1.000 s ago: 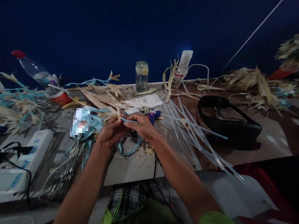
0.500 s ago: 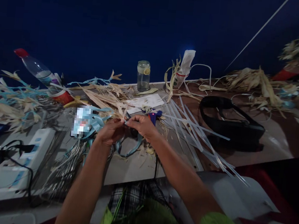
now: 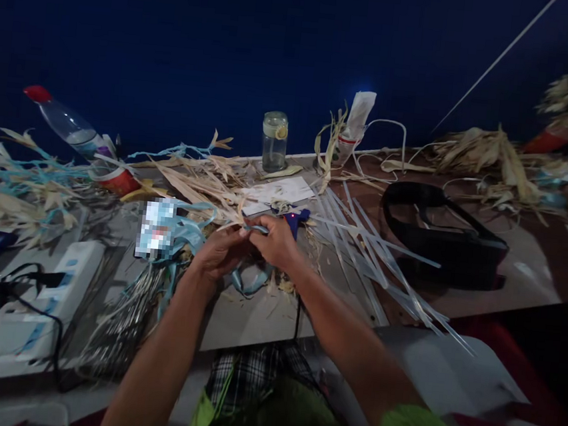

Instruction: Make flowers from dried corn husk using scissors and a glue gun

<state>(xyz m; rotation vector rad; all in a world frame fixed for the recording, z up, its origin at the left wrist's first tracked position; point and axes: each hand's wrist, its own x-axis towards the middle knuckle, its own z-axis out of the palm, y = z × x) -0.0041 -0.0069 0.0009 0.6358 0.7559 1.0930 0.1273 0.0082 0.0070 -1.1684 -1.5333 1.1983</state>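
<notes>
Over the table, my left hand (image 3: 220,252) and my right hand (image 3: 277,242) meet at the fingertips, both closed in a pinch. Between them runs a strip of light blue ribbon (image 3: 249,285); part of it crosses the right fingers and a loop hangs below. A pale dried husk strip (image 3: 241,209) rises at the fingertips; whether it is also pinched I cannot tell. Just beyond my right hand lies a blue glue gun (image 3: 294,222) with a small red light. To the left of my hands is more blue ribbon (image 3: 189,231) in a tangle.
Clear plastic sticks (image 3: 366,241) fan out on the right, beside a black strapped object (image 3: 446,245). Behind stand a glass jar (image 3: 274,145) and a cup (image 3: 347,145). A power strip (image 3: 62,299), wire bundle (image 3: 123,318) and tilted bottle (image 3: 66,122) are on the left.
The fingers have shifted slightly and the right hand has turned, so blue ribbon now shows across its fingers. The hanging loop sits a little further right and looks smaller.
</notes>
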